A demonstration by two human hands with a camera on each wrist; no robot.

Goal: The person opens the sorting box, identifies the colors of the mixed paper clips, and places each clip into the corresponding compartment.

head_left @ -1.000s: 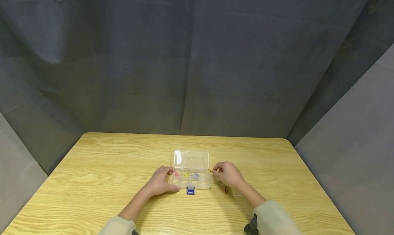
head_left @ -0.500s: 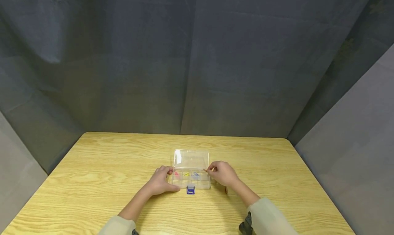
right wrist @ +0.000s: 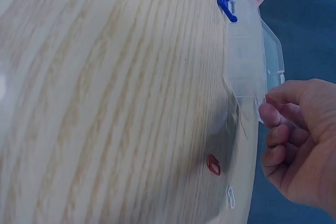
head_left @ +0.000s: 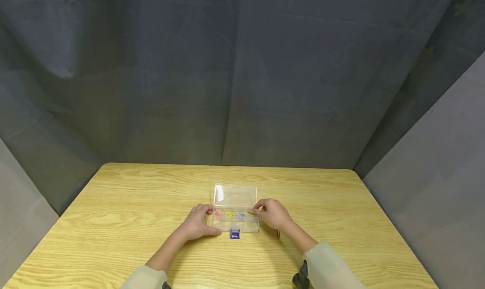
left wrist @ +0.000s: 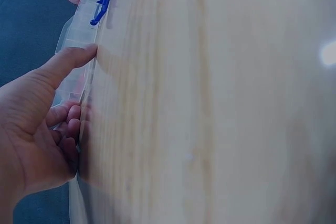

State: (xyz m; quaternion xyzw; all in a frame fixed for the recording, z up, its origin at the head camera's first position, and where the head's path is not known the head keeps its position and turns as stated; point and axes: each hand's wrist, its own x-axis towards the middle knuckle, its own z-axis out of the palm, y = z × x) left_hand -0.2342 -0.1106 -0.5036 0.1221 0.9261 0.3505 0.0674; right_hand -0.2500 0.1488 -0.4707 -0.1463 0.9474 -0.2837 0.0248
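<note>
A clear plastic compartment box (head_left: pixel 246 227) with a blue latch (head_left: pixel 235 233) lies on the table, its lid (head_left: pixel 235 195) swung back. My left hand (head_left: pixel 197 225) grips the box's left end, thumb along the front edge and fingers at the side. Over the back right compartment, my right hand (head_left: pixel 274 213) pinches a small orange paper clip (head_left: pixel 250 212) between thumb and index finger. Other back compartments hold pink clips (head_left: pixel 217 213), yellow clips (head_left: pixel 229 214) and blue clips (head_left: pixel 240 214). In the right wrist view, the box corner overlaps the right fingertips.
A red paper clip (right wrist: pixel 213 164) and a white paper clip (right wrist: pixel 231 197) lie on the wood-grain table (head_left: pixel 151 196) right of the box. Dark curtains (head_left: pixel 227 78) hang behind the table's far edge.
My right hand has moved left with the orange paper clip, from beside the box to over its back right compartment, lowering it slightly. The left hand has stayed on the box.
</note>
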